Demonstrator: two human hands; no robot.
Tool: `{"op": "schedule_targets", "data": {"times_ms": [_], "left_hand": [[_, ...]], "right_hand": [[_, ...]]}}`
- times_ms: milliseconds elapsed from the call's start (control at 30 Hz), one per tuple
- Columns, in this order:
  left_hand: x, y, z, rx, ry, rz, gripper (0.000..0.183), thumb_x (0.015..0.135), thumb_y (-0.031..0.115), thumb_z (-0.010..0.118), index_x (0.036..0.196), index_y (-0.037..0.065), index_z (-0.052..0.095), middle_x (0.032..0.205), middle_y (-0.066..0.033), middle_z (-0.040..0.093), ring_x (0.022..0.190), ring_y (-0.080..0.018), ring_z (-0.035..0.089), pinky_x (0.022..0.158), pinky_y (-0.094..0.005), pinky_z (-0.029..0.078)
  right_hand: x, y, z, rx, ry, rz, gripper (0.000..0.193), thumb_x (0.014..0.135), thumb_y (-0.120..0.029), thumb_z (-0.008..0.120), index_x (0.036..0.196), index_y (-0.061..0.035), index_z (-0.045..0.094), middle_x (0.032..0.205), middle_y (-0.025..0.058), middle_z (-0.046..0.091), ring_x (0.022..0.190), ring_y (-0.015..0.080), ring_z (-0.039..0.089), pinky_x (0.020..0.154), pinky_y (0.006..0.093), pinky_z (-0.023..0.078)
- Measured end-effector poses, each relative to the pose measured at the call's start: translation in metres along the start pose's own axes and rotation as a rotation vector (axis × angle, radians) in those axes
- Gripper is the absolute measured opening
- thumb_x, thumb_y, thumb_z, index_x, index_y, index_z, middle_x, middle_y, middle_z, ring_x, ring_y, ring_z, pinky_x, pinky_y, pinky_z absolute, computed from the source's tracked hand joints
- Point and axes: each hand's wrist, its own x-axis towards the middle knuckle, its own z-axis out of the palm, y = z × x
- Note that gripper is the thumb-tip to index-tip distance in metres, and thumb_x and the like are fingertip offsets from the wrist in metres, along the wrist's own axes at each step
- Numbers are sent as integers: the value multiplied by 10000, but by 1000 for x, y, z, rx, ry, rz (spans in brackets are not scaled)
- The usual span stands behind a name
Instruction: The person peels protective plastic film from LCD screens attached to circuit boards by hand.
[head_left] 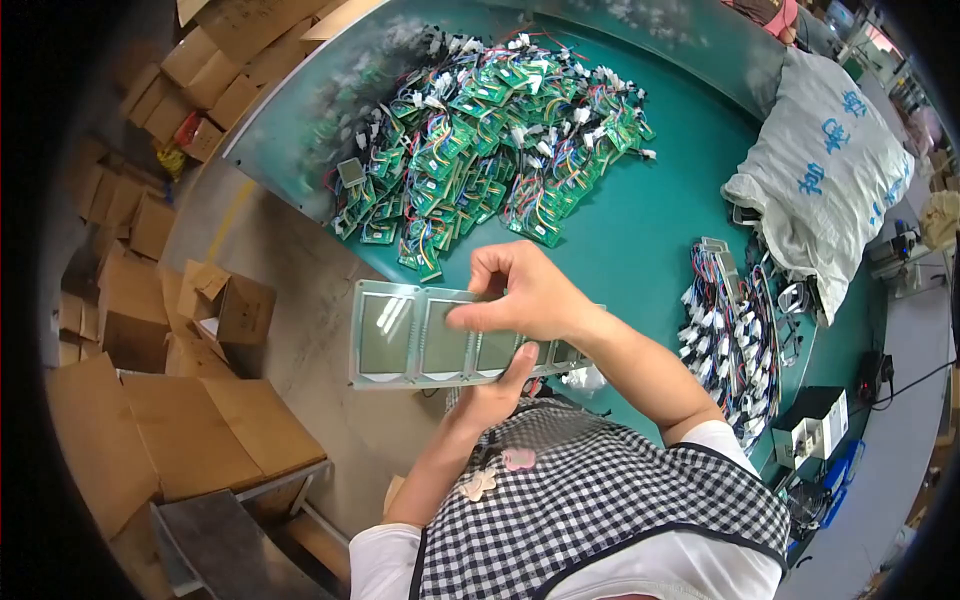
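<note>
A long panel of joined circuit boards with several grey LCD screens (385,335) is held up in front of my apron, off the near edge of the table. My left hand (497,395) grips its lower edge near the middle, the thumb over the front and the other fingers hidden behind. From above, my right hand (530,297) closes at the upper edge, its thumb lying across one screen and its index finger bent. Whether it pinches a thin film there cannot be made out. The panel's right end is partly hidden by my right hand and wrist.
On the green table (640,215) lies a big heap of wired green circuit boards (470,150). Bundles of wires with white connectors (715,330) lie at the right, near a stuffed white woven sack (825,150). Cardboard boxes (180,430) fill the left side.
</note>
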Motion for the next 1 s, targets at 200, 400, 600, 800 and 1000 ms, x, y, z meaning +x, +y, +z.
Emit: {"op": "schedule_targets", "data": {"times_ms": [200,400,600,800,1000], "left_hand": [[10,-10,0,-86,-68,-150,242,811,109,536,1018,-13,513,899,-93,551,766,-180,538,662,-331,434],[20,-32,-17,258,-47,203,252,817,121,536,1027,-16,507,942,-96,552,792,-186,538,704,-326,432],[25,-17,-40,-104,316,-339,240,841,228,538,944,12,557,877,-13,548,745,-84,488,637,-229,402],[34,-4,-31,-254,329,-345,274,872,223,483,992,-15,550,926,-36,557,805,-119,512,728,-255,419],[29,-15,-8,5,224,-92,218,859,186,502,986,13,546,851,-52,577,726,-118,533,641,-257,435]], "right_hand": [[-3,-4,22,-394,629,-645,335,535,-235,752,609,-37,493,741,64,438,721,247,443,649,329,354],[-32,-5,35,-361,529,-754,96,636,-15,627,665,-45,540,769,66,457,731,206,465,644,293,378],[-71,94,-21,372,551,-91,104,702,-64,589,676,-23,497,660,55,497,608,145,506,573,273,433],[-101,207,-13,-871,584,437,275,600,-227,694,725,-38,539,615,107,548,599,284,555,536,349,438],[-50,38,6,-651,807,-494,472,630,-97,661,1068,-20,503,1002,154,524,884,295,530,719,357,440]]}}
